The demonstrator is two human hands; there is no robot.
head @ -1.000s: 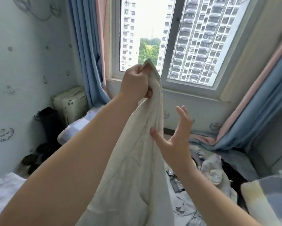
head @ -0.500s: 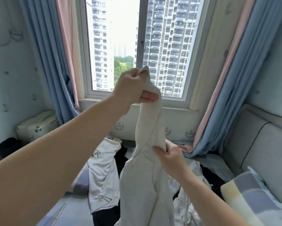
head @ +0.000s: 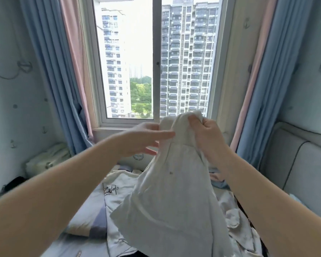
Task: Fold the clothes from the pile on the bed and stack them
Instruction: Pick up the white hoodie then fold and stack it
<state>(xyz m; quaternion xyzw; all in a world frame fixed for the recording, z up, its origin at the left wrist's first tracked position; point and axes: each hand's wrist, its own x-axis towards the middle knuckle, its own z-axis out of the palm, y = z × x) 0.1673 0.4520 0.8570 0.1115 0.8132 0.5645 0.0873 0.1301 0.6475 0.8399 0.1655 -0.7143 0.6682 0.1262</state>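
Note:
A white garment [head: 174, 201] hangs in front of me over the bed. My right hand [head: 206, 134] grips its bunched top edge at about window-sill height. My left hand [head: 146, 140] is just left of that edge, blurred, with its fingers stretched out and lying against the cloth. Beneath the garment, the pile on the bed shows a white T-shirt with black script print [head: 113, 191] and crumpled pale clothes [head: 235, 219] mixed with dark ones at the right.
The bed has a light blue sheet [head: 72, 243]. A grey padded headboard [head: 295, 173] runs along the right. Ahead is the window [head: 156, 71] with blue and pink curtains. A pale box [head: 46, 160] and dark items sit at the left wall.
My right hand has gone from the garment's middle up to its top edge and grips it. My left hand has let go of the top and opened beside it. The garment hangs lower.

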